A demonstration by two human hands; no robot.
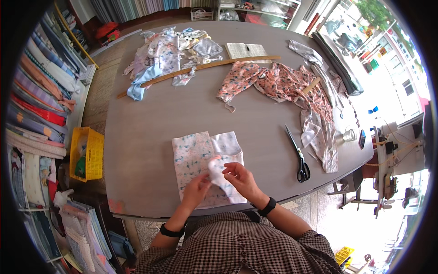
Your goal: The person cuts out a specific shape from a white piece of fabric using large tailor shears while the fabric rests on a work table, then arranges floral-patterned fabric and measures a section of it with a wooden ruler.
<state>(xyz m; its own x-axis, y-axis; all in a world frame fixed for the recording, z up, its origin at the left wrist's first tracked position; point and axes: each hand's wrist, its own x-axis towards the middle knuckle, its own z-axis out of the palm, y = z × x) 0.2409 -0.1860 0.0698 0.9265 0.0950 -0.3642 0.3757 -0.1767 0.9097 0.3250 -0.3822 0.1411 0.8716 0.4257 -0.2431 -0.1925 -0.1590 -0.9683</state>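
Observation:
A folded floral cotton piece (192, 154), pale with teal and pink print, lies flat on the table before me, with a paler cut panel (226, 143) beside it showing its white side. Above them a small white fabric piece (216, 171), blurred, is lifted and curled between my hands. My left hand (196, 191) pinches its left edge with the fingertips. Close to its right side is my right hand (242, 181), thumb and forefinger apart with nothing visible between them. Tailor's shears (300, 161) with black handles lie on the table to the right.
The large grey table (147, 137) carries a heap of fabric scraps (167, 51), a long wooden ruler (202, 66), an open notebook (244, 51) with a pen, coral floral cloth (280, 80) and a glass jar (349, 135). A yellow crate (94, 154) stands left.

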